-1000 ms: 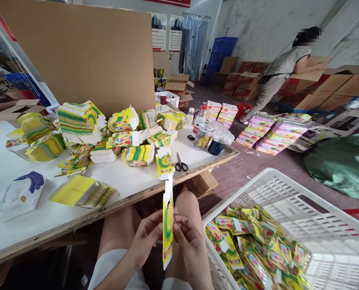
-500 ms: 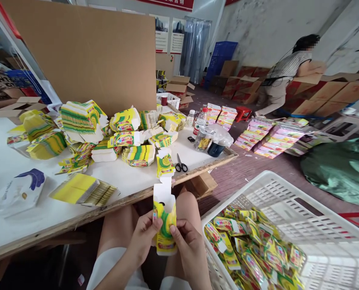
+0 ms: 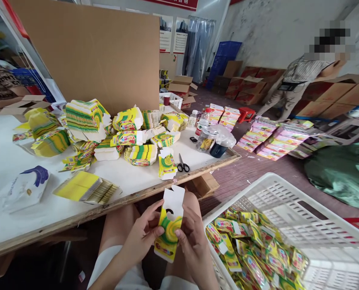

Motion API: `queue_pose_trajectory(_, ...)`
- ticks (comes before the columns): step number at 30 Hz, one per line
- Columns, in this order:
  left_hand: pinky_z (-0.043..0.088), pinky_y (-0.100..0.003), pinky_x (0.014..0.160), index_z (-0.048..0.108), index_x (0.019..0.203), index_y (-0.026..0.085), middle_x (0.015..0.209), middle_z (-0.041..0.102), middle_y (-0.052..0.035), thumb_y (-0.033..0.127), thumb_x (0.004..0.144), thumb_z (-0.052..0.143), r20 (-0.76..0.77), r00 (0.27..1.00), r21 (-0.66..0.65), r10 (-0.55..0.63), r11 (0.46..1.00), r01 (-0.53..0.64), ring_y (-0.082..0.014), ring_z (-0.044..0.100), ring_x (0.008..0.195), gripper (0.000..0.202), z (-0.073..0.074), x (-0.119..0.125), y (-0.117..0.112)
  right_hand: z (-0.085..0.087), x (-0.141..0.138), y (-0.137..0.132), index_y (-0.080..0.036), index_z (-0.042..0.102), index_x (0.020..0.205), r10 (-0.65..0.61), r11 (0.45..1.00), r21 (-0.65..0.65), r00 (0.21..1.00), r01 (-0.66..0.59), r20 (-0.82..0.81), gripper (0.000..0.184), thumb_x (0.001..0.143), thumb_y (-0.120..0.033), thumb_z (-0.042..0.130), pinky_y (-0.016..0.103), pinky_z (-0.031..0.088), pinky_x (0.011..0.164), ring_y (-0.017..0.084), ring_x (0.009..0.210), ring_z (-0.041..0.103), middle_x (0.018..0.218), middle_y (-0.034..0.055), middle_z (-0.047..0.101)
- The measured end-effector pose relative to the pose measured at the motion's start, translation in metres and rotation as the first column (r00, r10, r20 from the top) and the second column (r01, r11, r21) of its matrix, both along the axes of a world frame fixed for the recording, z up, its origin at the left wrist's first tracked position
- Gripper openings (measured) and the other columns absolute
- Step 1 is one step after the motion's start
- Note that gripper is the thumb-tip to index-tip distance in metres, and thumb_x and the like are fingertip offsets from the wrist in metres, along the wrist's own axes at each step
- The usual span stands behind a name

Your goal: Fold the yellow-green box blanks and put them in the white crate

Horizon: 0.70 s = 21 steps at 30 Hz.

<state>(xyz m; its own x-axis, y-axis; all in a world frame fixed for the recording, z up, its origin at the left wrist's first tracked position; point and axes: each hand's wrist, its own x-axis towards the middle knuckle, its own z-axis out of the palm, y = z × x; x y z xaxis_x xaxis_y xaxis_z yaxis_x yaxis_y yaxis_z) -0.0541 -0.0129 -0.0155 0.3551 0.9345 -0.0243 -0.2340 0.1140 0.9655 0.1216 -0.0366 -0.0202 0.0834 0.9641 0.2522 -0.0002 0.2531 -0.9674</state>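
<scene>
Between my two hands, above my lap, is a small yellow and green printed carton with its white top flap raised. My left hand grips its left edge, thumb on the printed front. On the opposite edge my right hand holds it with the thumb on the front and the fingers behind. Whether anything lies inside the carton is hidden. Just beyond, at the table edge, lies another yellow carton with white flaps, beside black-handled scissors.
Stacks of flat cartons cover the white table. At my right stands a white plastic basket holding many yellow packets. A jar stands near the table corner. A person is by brown boxes at the back right.
The carton between my hands has tilted to the right, and its flap no longer overlaps the carton on the table. My fingers have spread higher along its sides. The person behind has turned and leaned.
</scene>
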Motion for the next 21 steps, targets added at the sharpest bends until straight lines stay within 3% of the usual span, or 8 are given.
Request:
queue_pose_trajectory(5, 0.048, -0.029, 0.081, 0.061, 0.119, 0.025, 0.100, 0.068, -0.0036, 0.032, 0.082, 0.076, -0.004, 0.992, -0.029, -0.128, 0.991, 0.128, -0.0208, 0.064, 0.094, 0.042, 0.013, -0.007, -0.001, -0.001, 0.008, -0.006, -0.029, 0.061, 0.130, 0.112, 0.988, -0.103, 0.994, -0.112, -0.001, 0.036, 0.094, -0.034, 0.062, 0.033, 0.059, 0.084, 0.025, 0.103, 0.072, 0.120, 0.0096, 0.072)
queue_pose_trajectory(8, 0.043, -0.025, 0.073, 0.063, 0.098, 0.020, 0.087, 0.062, 0.0001, 0.035, 0.080, 0.078, -0.006, 0.983, -0.044, -0.181, 0.982, 0.181, -0.0162, 0.058, 0.082, 0.028, 0.013, -0.007, -0.004, 0.004, 0.011, -0.008, -0.024, 0.070, 0.109, 0.156, 0.974, -0.169, 0.987, -0.148, 0.033, 0.022, 0.094, -0.038, 0.061, 0.028, 0.057, 0.074, 0.022, 0.085, 0.072, 0.095, 0.0072, 0.076)
queue_pose_trajectory(10, 0.041, -0.024, 0.070, 0.061, 0.096, 0.020, 0.082, 0.059, 0.0017, 0.038, 0.080, 0.077, 0.016, 0.980, -0.063, -0.198, 0.978, 0.199, -0.0144, 0.055, 0.077, 0.028, 0.009, -0.007, -0.006, 0.008, 0.013, -0.008, -0.022, 0.071, 0.094, 0.196, 0.963, -0.198, 0.979, -0.183, 0.046, 0.022, 0.094, -0.041, 0.060, 0.025, 0.054, 0.064, 0.020, 0.072, 0.069, 0.080, 0.0046, 0.073)
queue_pose_trajectory(12, 0.041, -0.024, 0.071, 0.061, 0.099, 0.021, 0.084, 0.059, 0.0014, 0.037, 0.080, 0.077, 0.027, 0.978, -0.068, -0.205, 0.976, 0.206, -0.0147, 0.055, 0.079, 0.029, 0.005, -0.006, -0.009, 0.011, 0.014, -0.007, -0.020, 0.070, 0.084, 0.227, 0.954, -0.214, 0.972, -0.209, 0.063, 0.028, 0.095, -0.043, 0.058, 0.024, 0.050, 0.059, 0.018, 0.064, 0.064, 0.071, 0.0031, 0.069)
queue_pose_trajectory(14, 0.043, -0.026, 0.075, 0.059, 0.114, 0.024, 0.090, 0.063, 0.0000, 0.035, 0.080, 0.078, 0.044, 0.978, -0.086, -0.203, 0.975, 0.206, -0.0161, 0.058, 0.083, 0.040, 0.003, -0.005, -0.012, 0.013, 0.014, -0.006, -0.019, 0.071, 0.079, 0.225, 0.959, -0.202, 0.969, -0.201, 0.105, 0.032, 0.095, -0.043, 0.057, 0.024, 0.049, 0.059, 0.017, 0.063, 0.063, 0.069, 0.0031, 0.067)
queue_pose_trajectory(17, 0.047, -0.031, 0.082, 0.034, 0.144, 0.033, 0.098, 0.068, -0.0023, 0.035, 0.082, 0.076, 0.103, 0.972, -0.141, -0.210, 0.965, 0.223, -0.0191, 0.064, 0.090, 0.075, 0.004, -0.006, -0.014, 0.009, 0.012, -0.004, -0.020, 0.074, 0.082, 0.198, 0.973, -0.153, 0.966, -0.173, 0.168, 0.029, 0.095, -0.040, 0.056, 0.026, 0.050, 0.065, 0.020, 0.073, 0.066, 0.076, 0.0049, 0.069)
queue_pose_trajectory(19, 0.049, -0.035, 0.084, 0.029, 0.148, 0.033, 0.101, 0.069, -0.0046, 0.037, 0.082, 0.076, 0.125, 0.963, -0.145, -0.240, 0.955, 0.257, -0.0221, 0.065, 0.095, 0.081, 0.005, -0.007, -0.013, 0.004, 0.011, -0.002, -0.023, 0.071, 0.095, 0.110, 0.986, -0.137, 0.985, -0.092, 0.135, 0.020, 0.095, -0.038, 0.058, 0.027, 0.052, 0.068, 0.020, 0.076, 0.067, 0.083, 0.0047, 0.070)
queue_pose_trajectory(21, 0.050, -0.037, 0.087, 0.044, 0.141, 0.028, 0.106, 0.070, -0.0078, 0.038, 0.081, 0.077, 0.089, 0.964, -0.125, -0.250, 0.958, 0.259, -0.0252, 0.065, 0.102, 0.069, 0.006, -0.008, -0.010, -0.002, 0.011, 0.000, -0.024, 0.064, 0.107, -0.055, 0.988, -0.139, 0.996, 0.065, 0.070, 0.021, 0.094, -0.040, 0.059, 0.027, 0.053, 0.065, 0.019, 0.073, 0.066, 0.087, 0.0041, 0.070)
